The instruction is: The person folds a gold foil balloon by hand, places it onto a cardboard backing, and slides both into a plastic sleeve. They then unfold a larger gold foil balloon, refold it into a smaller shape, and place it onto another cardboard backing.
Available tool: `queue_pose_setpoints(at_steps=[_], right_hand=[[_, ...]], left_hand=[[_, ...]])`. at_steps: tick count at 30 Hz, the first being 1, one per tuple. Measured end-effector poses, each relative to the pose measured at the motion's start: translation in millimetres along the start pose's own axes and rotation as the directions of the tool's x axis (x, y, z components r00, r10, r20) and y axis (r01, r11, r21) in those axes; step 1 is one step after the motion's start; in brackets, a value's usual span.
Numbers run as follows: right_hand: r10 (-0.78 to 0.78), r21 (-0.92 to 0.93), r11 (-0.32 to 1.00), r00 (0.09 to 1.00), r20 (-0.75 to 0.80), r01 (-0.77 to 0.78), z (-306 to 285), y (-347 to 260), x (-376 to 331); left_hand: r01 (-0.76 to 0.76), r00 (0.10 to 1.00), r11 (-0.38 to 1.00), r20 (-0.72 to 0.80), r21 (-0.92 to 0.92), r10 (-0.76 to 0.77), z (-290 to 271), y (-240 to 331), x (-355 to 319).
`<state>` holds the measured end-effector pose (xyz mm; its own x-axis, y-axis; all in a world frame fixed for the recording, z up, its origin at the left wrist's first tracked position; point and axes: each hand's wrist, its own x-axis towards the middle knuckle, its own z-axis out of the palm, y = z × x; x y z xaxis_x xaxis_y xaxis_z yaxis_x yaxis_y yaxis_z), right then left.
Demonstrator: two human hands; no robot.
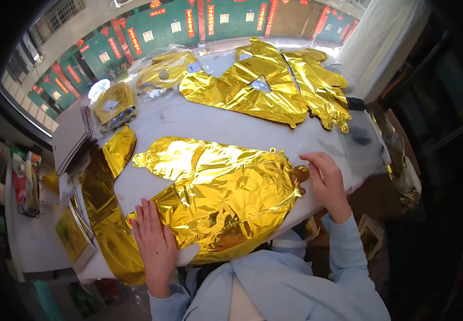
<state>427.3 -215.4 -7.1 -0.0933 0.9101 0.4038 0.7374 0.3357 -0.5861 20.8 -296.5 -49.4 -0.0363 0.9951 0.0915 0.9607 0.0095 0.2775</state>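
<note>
A large flat gold foil balloon (220, 187) lies crumpled on the white table (199, 125) in front of me. My left hand (154, 243) rests flat, fingers apart, on its lower left edge near the table's front. My right hand (325, 179) pinches the balloon's right end, fingers curled on the foil edge. Both sleeves are light blue.
More gold foil balloons (263, 85) are piled at the far side. Bagged gold foil packs (115, 107) sit at the far left. A strip of gold foil (103, 214) hangs along the left edge. Clear plastic bags (365, 139) lie at the right. A cluttered shelf (23, 187) stands left.
</note>
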Motion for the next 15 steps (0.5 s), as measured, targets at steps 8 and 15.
queue_pose_setpoints(at_steps=[8, 15], right_hand=[[-0.17, 0.042, 0.983, 0.785, 0.596, 0.181, 49, -15, 111], [-0.075, -0.098, 0.971, 0.668, 0.741, 0.219, 105, -27, 146]], left_hand=[[-0.016, 0.999, 1.0, -0.04, 0.013, 0.017, 2, -3, -3], [-0.009, 0.998, 1.0, -0.061, 0.012, 0.01, 5, -6, -3]])
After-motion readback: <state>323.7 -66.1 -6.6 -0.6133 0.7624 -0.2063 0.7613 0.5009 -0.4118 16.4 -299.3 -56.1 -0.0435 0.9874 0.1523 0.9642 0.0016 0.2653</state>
